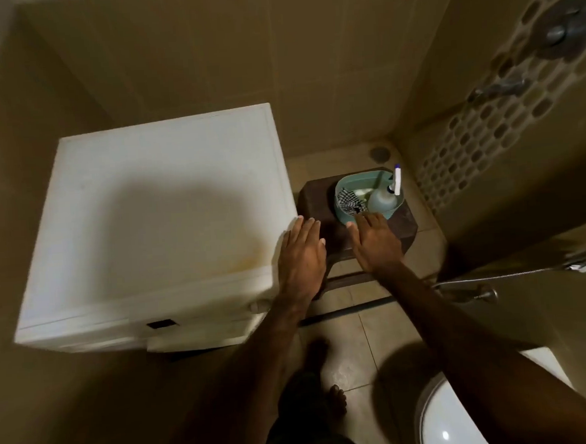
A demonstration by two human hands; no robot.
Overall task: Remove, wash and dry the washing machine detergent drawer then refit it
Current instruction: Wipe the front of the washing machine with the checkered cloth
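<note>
Bare and flat, both hands are reaching forward with fingers straight and holding nothing: the left hand (300,255) is hovering over the right edge of the washing machine (160,209), the right hand (377,242) is stretching over the brown stool (405,227) beside it. Just past the right fingertips a green basin (347,184) is sitting on the stool, carrying a checked cloth (350,201), a clear bottle (383,199) and a white brush handle (397,180). The detergent drawer is not showing as a separate part; it is probably still in the machine's front panel (195,325), which is facing away below the camera, so I cannot tell where it sits. Risks, as I am judging them: the basin is sitting close to the stool's edge, so a careless nudge could be tipping it and the bottle onto the tiled floor (348,366), where bare feet (335,399) are standing and spilled soap would be making things slippery
</note>
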